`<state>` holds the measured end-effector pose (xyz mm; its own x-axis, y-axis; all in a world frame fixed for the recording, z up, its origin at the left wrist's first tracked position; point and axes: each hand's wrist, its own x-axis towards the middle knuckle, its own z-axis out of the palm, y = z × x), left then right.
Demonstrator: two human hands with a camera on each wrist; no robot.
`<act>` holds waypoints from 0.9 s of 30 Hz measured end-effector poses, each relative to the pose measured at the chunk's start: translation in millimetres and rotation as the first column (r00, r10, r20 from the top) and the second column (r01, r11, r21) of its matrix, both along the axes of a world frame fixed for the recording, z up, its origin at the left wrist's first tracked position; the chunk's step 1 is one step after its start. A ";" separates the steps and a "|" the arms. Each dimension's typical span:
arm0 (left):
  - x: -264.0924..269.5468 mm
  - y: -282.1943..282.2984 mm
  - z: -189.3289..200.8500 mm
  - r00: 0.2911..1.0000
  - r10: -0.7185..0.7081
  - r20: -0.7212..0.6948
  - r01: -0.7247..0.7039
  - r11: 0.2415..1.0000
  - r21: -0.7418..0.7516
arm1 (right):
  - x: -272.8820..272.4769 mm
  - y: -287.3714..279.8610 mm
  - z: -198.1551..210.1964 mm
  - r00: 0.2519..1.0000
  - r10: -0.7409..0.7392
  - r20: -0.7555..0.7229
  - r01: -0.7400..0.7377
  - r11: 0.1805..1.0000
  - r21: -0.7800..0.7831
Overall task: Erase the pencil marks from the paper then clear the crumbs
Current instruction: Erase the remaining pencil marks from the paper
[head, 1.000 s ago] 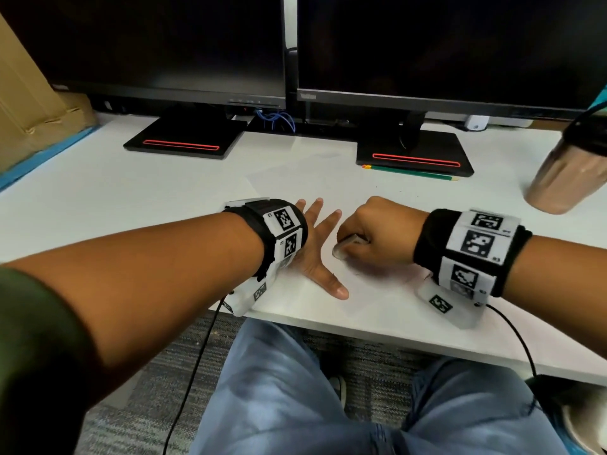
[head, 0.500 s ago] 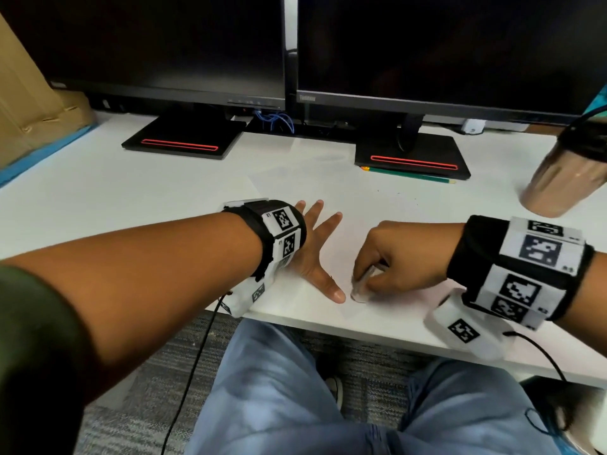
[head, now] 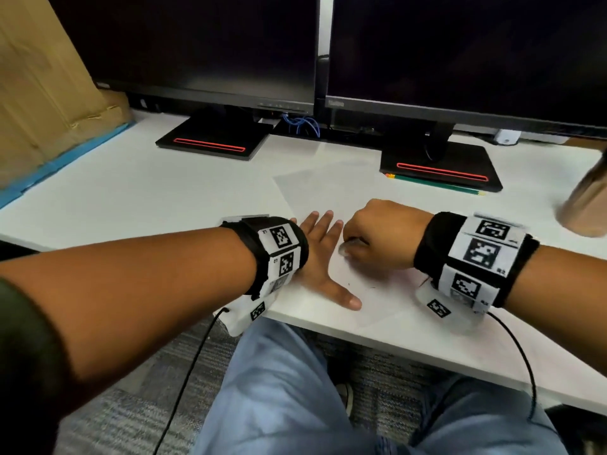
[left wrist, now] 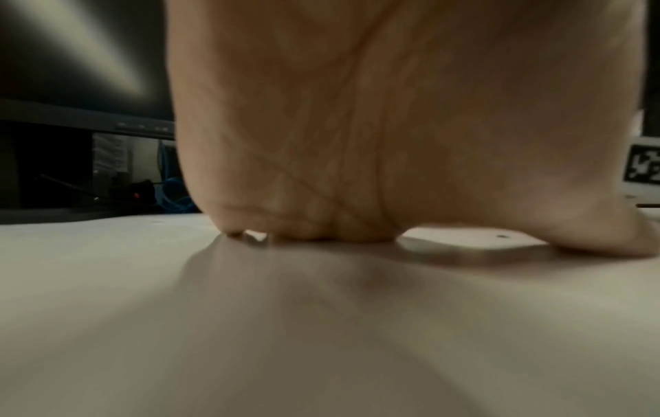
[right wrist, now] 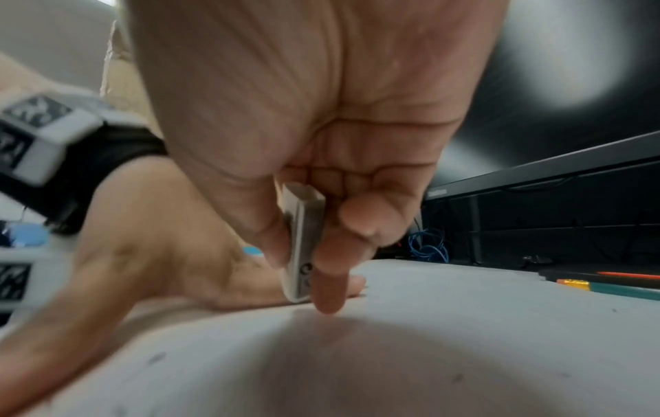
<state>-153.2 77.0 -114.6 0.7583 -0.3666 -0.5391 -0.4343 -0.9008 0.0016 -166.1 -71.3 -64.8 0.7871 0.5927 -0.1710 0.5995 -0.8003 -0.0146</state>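
Observation:
A white sheet of paper (head: 328, 195) lies on the white desk (head: 131, 198) in front of me. My left hand (head: 323, 254) lies flat on the paper's left part, fingers spread, thumb pointing right. My right hand (head: 371, 241) pinches a white eraser (head: 345, 249) between thumb and fingers, its lower end down on the paper just right of the left hand. In the right wrist view the eraser (right wrist: 303, 248) stands nearly upright between thumb and forefinger. A few small dark crumbs (right wrist: 155, 357) dot the paper near the front. The left wrist view shows only my palm (left wrist: 357, 141) pressed on the sheet.
Two dark monitors stand at the back on black bases (head: 213, 139) (head: 443, 162). A green pencil (head: 437, 184) lies in front of the right base. A brown cup (head: 588, 198) is at the right edge, cardboard (head: 39, 87) at the left. The desk's front edge runs just below my wrists.
My right hand with the eraser slid toward the desk's front edge half a second ago, and has now moved back up and left, close to the left hand. The left hand stayed put.

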 end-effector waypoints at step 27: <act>7.2 -4.0 -2.2 1.000 -0.013 0.022 0.011 0.998 0.056 | -9.3 -24.7 -14.4 0.987 0.110 -0.116 -0.091 0.983 0.158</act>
<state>-145.9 73.0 -116.8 0.7659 -0.3455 -0.5422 -0.4444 -0.8940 -0.0581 -175.3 -96.1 -79.2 0.7005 0.6943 -0.1651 0.6627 -0.7187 -0.2104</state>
